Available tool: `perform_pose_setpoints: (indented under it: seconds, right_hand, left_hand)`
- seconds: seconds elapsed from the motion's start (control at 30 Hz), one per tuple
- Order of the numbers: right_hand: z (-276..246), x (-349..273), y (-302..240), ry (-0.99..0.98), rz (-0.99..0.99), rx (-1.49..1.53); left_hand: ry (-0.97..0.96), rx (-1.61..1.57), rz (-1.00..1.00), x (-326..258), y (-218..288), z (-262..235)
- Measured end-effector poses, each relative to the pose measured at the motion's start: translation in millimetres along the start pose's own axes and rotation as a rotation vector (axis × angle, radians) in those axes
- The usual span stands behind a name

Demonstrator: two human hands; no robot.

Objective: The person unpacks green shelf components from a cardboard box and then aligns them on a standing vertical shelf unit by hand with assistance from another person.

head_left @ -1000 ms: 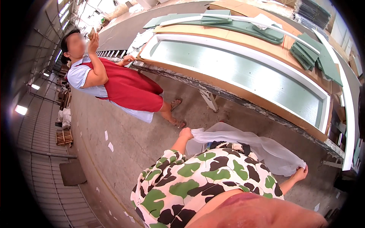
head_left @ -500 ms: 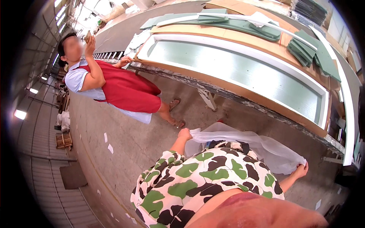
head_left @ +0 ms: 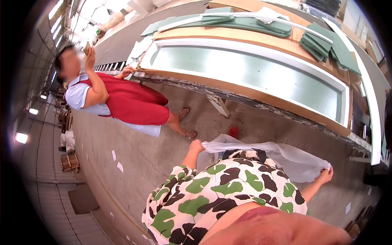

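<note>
Grey concrete floor (head_left: 134, 163) fills the left of the frame, where a co-worker in a red apron (head_left: 130, 104) stands at the upper left by the end of the long wooden workbench (head_left: 261, 102), one hand raised by the head and the other resting on the bench edge. Moving toward the centre, our left hand (head_left: 197, 145) is closed in a fist on one end of a thin, translucent white plastic sheet (head_left: 286, 157). We see that sheet running as a slack band from centre to lower right, its long axis nearly level across the picture, draped over our patterned green, black and white garment (head_left: 228, 192). At the lower right our right hand (head_left: 325, 175) pinches the other end, fingers curled tight. Both hands already grip it, so neither is nearer; the sheet lies between them. On the bench above lies a long pale green panel in a white frame (head_left: 253, 73). Our fingertips are buried in the plastic folds, and our forearms are partly hidden behind the garment.
</note>
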State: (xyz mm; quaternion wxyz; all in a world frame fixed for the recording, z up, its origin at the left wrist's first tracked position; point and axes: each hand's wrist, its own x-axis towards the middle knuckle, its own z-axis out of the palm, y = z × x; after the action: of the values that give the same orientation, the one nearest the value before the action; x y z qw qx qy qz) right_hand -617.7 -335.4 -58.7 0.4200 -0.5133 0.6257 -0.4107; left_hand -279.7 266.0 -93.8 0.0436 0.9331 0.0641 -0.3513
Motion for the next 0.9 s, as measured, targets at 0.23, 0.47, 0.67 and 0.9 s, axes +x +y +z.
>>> perform_pose_setpoints:
  seconds: [0.23, 0.47, 0.67, 0.9]
  right_hand:
    - [7, 8, 13, 0.082, -0.026, 0.055]
    - [24, 4, 8, 0.223, -0.19, -0.13]
    - [10, -10, -3, 0.273, -0.034, -0.031]
    - [12, -4, 0, 0.27, -0.016, 0.01]
  left_hand:
    - [0.057, 0.15, 0.194, 38, -15, 36]
    - [0.031, 0.298, 0.261, 114, -26, 55]
    - [0.102, 0.299, 0.355, 127, 29, 24]
    - [0.232, 0.157, 0.327, 121, 29, 4]
